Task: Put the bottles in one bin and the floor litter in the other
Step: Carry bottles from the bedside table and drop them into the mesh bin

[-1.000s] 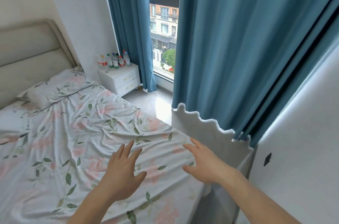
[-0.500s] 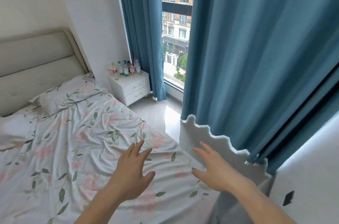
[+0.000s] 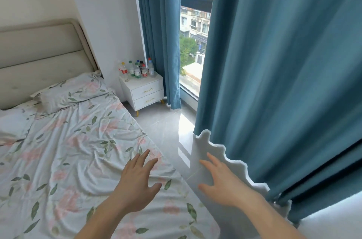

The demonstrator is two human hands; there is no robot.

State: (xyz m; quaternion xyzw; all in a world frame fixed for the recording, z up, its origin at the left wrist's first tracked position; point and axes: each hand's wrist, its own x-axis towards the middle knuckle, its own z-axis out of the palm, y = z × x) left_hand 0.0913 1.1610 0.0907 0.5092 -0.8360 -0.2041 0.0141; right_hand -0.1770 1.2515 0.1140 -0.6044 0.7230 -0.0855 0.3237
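Bedroom with white walls, a pale tiled floor (image 3: 166, 131) and a tall window (image 3: 194, 43) hung with blue curtains (image 3: 284, 72); that is the setting, seen from a spot beside the foot of a bed (image 3: 68, 150).

As for the task, nothing appears to have been sorted yet. The bottles (image 3: 136, 69), a small cluster with coloured caps and labels, stand upright together on top of a white nightstand (image 3: 144, 90) in the far corner, between the bed's headboard and the left curtain. They are well apart from the person. No bin shows anywhere in view, and no litter can be made out on the visible strip of floor between bed and window; whether litter lies out of sight cannot be told. Judging by this, all of the work is left: reaching the nightstand, carrying the bottles to one bin, and finding the floor litter for the other.

Both hands are held out in front with fingers spread and straight, holding nothing. The left hand (image 3: 137, 186) hovers over the corner of the flower-print sheet. The right hand (image 3: 221, 182) hovers above the floor near the curtain's hem.

A pillow (image 3: 72, 92) in the same floral cloth lies against the padded beige headboard (image 3: 39, 52), and the sheet is rumpled. Outside the window, apartment buildings and trees show in daylight.
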